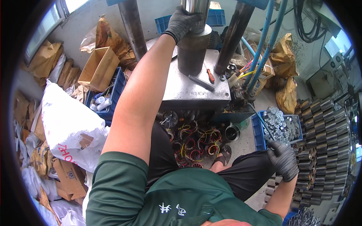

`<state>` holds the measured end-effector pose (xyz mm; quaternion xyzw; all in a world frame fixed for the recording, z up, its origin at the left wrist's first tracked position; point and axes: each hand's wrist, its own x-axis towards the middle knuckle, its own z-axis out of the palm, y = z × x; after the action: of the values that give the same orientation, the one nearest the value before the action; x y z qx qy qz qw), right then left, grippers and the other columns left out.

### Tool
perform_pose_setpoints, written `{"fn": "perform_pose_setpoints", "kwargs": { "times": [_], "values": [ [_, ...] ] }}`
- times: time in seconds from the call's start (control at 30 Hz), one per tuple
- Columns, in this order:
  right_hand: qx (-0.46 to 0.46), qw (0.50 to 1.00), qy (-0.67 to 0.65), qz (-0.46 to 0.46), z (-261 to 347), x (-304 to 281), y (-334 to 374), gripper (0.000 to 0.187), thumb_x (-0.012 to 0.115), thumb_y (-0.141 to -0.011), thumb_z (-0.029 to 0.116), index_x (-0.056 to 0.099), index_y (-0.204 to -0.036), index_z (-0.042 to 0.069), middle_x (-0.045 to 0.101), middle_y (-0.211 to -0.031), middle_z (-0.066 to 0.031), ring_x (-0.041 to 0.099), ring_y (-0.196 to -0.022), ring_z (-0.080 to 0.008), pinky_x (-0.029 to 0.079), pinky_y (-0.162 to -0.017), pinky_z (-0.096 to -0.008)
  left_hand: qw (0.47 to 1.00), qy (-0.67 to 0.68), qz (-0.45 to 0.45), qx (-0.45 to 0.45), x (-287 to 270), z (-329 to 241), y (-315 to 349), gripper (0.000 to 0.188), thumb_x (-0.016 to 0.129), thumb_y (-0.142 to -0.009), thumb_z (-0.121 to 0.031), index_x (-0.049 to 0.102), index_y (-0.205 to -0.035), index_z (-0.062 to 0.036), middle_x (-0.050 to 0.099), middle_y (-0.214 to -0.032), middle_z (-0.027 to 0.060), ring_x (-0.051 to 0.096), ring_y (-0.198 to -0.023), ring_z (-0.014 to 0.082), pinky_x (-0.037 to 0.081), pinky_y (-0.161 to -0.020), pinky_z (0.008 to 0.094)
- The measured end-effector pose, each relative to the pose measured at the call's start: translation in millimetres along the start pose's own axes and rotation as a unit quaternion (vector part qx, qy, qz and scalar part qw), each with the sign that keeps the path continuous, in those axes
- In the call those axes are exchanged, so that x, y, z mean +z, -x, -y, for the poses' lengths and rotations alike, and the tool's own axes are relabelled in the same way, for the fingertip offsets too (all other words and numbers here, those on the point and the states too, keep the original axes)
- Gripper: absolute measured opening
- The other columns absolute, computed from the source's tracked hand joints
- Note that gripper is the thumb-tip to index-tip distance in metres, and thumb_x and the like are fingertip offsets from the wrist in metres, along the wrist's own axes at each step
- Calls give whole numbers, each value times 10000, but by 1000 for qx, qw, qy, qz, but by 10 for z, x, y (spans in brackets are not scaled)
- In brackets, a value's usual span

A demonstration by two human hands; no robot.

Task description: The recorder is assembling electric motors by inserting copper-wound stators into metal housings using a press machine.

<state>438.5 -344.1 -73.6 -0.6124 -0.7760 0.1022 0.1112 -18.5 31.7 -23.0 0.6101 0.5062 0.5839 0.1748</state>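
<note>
My left hand [183,23], in a grey glove, is raised at the press, its fingers closed around the side of a shiny metal cylinder [197,15]. Beneath that cylinder stands a thick, dark steel cylinder [190,56] on the metal press table [177,84]. A red-handled screwdriver [210,77] and a short metal bar [201,83] lie in front of it. At the right, my gloved right hand [283,161] is closed on the end of a thin dark lever [264,123] that slants up to the press. The palm side of the right hand is hidden.
A blue crate [258,137] of round metal parts sits beside stacked metal tubes [324,139] at the right. Wire-wound stators [196,145] cover the floor under the table. A wooden box [98,69] and a white sack [71,124] stand left. Steel columns [235,37] flank the press.
</note>
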Motion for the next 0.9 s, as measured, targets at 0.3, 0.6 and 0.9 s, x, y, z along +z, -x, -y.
{"fn": "perform_pose_setpoints", "kwargs": {
  "times": [0.3, 0.6, 0.9],
  "values": [
    [1, 988, 50, 147, 26, -15, -7, 285, 673, -882, 150, 742, -1126, 21, 740, -1039, -215, 712, -946, -412, 580, -863, -472, 992, 122, 39, 3, 36, -47, 65, 707, 901, -763, -284, 541, -1275, 46, 708, -1091, 165, 705, -946, 241, 582, -806, 346],
    [-9, 996, 7, 83, -13, 12, 5, 271, 661, -887, 137, 745, -1106, 1, 738, -1035, -231, 713, -979, -411, 578, -871, -467, 967, 250, 33, -15, 51, 7, 72, 496, 904, -788, -126, 563, -1112, 31, 689, -944, 102, 678, -822, 165, 581, -665, 305],
    [0, 999, -29, 18, -35, -6, -10, 274, 656, -901, 126, 743, -1123, -10, 740, -1048, -240, 717, -979, -416, 579, -877, -463, 973, 227, 35, -20, 57, 1, 49, 436, 909, -761, -123, 640, -1027, 93, 716, -860, 108, 685, -719, 157, 559, -586, 295]
  ]
}}
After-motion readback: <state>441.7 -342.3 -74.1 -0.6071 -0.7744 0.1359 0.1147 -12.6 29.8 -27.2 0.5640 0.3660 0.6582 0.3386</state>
